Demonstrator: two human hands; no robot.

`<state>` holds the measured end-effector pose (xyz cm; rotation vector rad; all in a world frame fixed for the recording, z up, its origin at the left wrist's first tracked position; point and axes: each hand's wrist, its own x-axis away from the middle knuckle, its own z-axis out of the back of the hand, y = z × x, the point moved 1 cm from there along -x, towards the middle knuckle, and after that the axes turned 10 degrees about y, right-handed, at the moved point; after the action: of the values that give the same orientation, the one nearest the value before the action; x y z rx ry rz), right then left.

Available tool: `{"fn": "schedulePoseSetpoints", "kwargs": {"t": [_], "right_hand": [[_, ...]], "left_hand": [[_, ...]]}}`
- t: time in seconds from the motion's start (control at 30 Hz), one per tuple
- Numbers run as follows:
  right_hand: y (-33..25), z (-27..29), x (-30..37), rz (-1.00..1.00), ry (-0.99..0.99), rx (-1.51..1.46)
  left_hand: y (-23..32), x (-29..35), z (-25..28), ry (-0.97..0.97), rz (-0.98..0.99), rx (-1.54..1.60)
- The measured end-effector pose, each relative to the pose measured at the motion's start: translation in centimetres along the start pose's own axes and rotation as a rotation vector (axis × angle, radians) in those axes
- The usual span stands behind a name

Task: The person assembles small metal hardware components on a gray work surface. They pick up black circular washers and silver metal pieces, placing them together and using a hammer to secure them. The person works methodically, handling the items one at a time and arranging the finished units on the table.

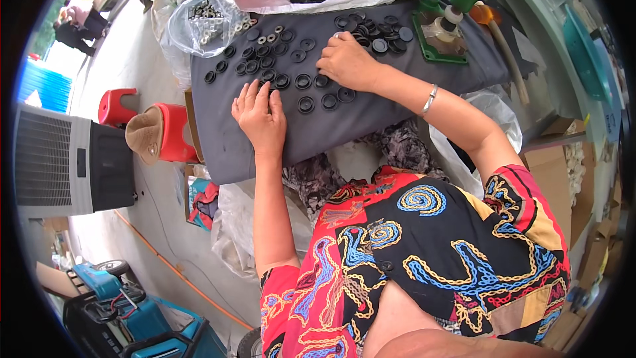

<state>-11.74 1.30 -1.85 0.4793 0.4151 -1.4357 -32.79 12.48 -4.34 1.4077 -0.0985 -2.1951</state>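
My left hand (260,116) rests at the near left of the black round caps (266,62), fingers stretched out and lying over the grey cloth (318,136). Its fingertips reach one or two caps at the near edge of the group. Farther right, my right hand (350,61) is bent down over the cloth with its fingers drawn together; what lies under the fingertips is hidden. Just below it sits a ring-shaped black cap (321,81). More dark caps are heaped (379,30) beyond this hand. Several small pale rings (271,38) lie among the scattered caps.
At the back, a white sack (331,6) holds many black discs. A clear bag (207,23) of small rings stands back left. The green hand press (440,40) is back right. Red stools (175,134) and an air cooler (56,162) stand left; people are far left.
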Motion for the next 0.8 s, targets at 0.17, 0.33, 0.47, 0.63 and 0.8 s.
{"fn": "schedulePoseSetpoints", "kwargs": {"t": [0.17,0.33,0.47,0.63,0.8], "right_hand": [[3.6,0.4,-2.3,-0.296,-0.152,0.367],[5.2,0.4,-2.4,-0.228,-0.284,0.294],[5.9,0.4,-1.9,-0.24,-0.297,0.229],[6.1,0.4,-2.4,-0.196,-0.327,0.165],[6.9,0.3,-2.3,-0.158,-0.291,0.086]], "left_hand": [[-0.1,-0.4,0.0,0.036,0.009,0.036],[-0.9,0.0,-0.1,0.078,0.101,0.079],[-0.7,-0.1,-0.4,0.061,0.046,0.011],[0.8,-1.0,-1.6,-0.22,-0.213,-0.193],[0.7,-0.5,-1.8,-0.507,-0.21,-0.29]]}}
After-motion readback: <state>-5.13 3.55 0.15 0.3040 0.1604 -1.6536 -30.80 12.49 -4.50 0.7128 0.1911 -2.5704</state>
